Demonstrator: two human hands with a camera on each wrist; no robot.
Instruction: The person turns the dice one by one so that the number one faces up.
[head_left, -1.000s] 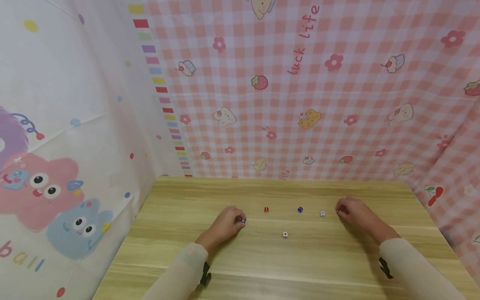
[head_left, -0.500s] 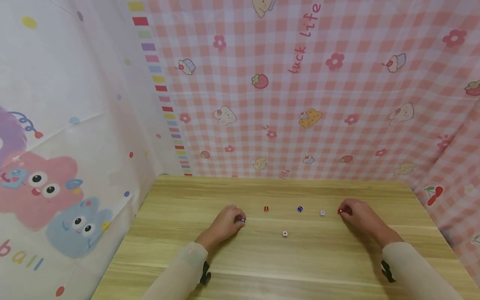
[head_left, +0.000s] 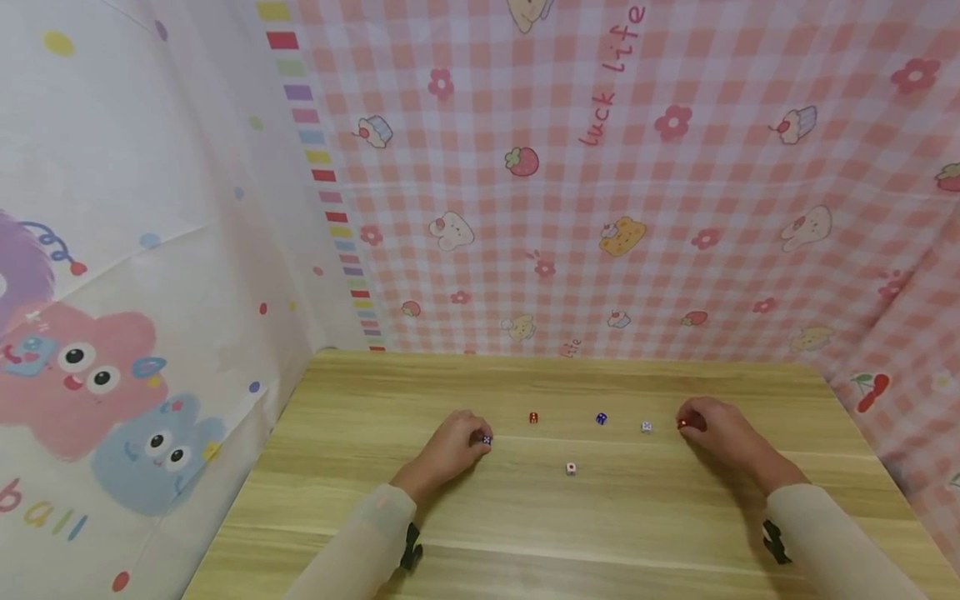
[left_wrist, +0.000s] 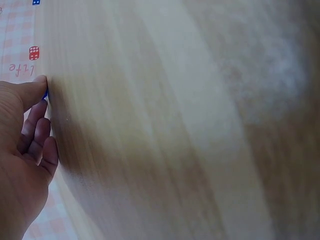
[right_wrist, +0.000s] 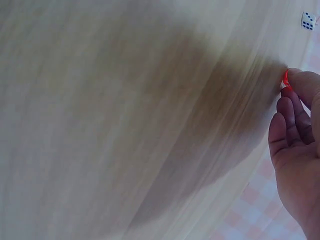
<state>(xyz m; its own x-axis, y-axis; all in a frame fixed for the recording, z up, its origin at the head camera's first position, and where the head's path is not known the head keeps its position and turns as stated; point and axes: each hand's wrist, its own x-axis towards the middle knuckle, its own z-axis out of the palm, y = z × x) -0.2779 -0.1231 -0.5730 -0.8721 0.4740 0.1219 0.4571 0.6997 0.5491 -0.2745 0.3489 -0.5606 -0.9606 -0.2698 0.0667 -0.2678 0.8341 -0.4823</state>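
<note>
My left hand (head_left: 452, 446) pinches a blue die (head_left: 487, 440) between thumb and fingertips at the left of the table; in the left wrist view only a sliver of that blue die (left_wrist: 45, 94) shows. On the right, a red die (head_left: 682, 424) is pinched by my right hand (head_left: 718, 432), and the right wrist view shows the red die (right_wrist: 286, 79) mostly covered by the thumb. Between the hands stand another red die (head_left: 533, 418), another blue die (head_left: 602, 419) and a white die (head_left: 647, 427), spaced apart in a rough row.
Nearer to me than the row lies a second white die (head_left: 571, 470). The wooden table (head_left: 525, 542) ends at a pink checked cloth (head_left: 570, 192) behind it. A white printed cloth (head_left: 247, 275) hangs along the left side.
My right hand has shifted slightly right with the red die, which shows more clearly than a second ago. The left hand and the other dice stay in place.
</note>
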